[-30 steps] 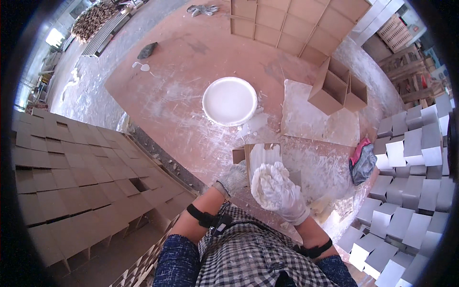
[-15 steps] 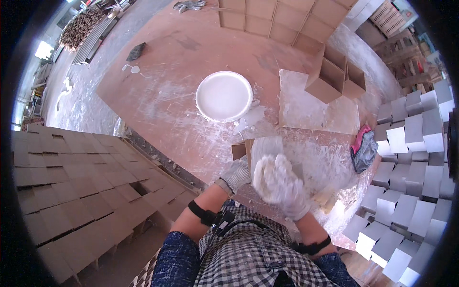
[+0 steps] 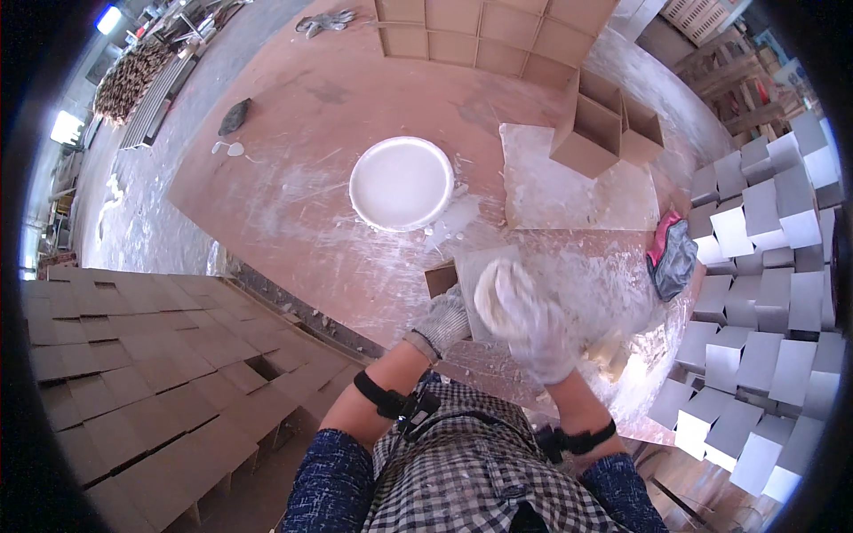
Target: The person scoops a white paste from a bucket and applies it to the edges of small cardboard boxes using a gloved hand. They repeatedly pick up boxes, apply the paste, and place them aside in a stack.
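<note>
My left hand (image 3: 437, 325), in a whitish work glove, grips the left side of a brown open box (image 3: 441, 280). The box's upper face (image 3: 478, 269) is coated whitish grey. Over that face is my right hand (image 3: 540, 345), in a white-smeared glove, its fingers closed round a rounded white-coated pad (image 3: 491, 298). Blur hides the pad's exact kind and whether it touches the box. Farther off, a round basin (image 3: 354, 200) holds white liquid (image 3: 402, 182).
Brown open boxes (image 3: 591, 133) stand on a whitened board (image 3: 577, 200). A pink and grey cloth (image 3: 673, 258) lies at the right, beside stacked whitened boxes (image 3: 773, 302). Plain brown boxes (image 3: 169, 346) are stacked left. Loose gloves (image 3: 325, 22) and a dark lump (image 3: 235, 117) lie far off.
My right hand with the white pad has shifted slightly right and away from the left glove, exposing more of the coated face. The left hand keeps its grip. The whole view has tilted slightly.
</note>
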